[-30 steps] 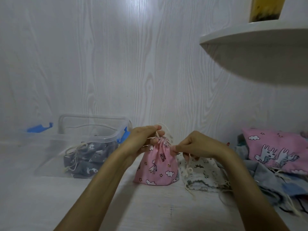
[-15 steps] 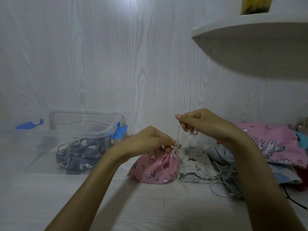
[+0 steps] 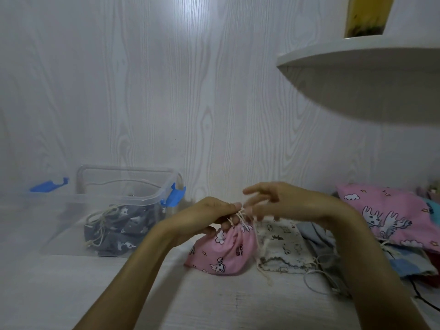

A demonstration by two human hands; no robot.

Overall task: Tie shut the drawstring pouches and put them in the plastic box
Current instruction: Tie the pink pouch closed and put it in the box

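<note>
Two hands at one pink pouch, one plastic box beside

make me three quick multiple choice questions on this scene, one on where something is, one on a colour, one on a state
1. Where is the plastic box?
A. on the shelf
B. left of the pink pouch
C. right of the pile

2. What colour is the pouch inside the box?
A. dark grey
B. yellow
C. red

3. What is the left hand doing?
A. resting flat on the table
B. reaching into the box
C. pinching the cord at the pink pouch's neck

Answers:
1 B, the box sits left of the pink pouch.
2 A, the grey pouch shows through the clear wall.
3 C, its fingers pinch the cord at the gathered neck.
</note>
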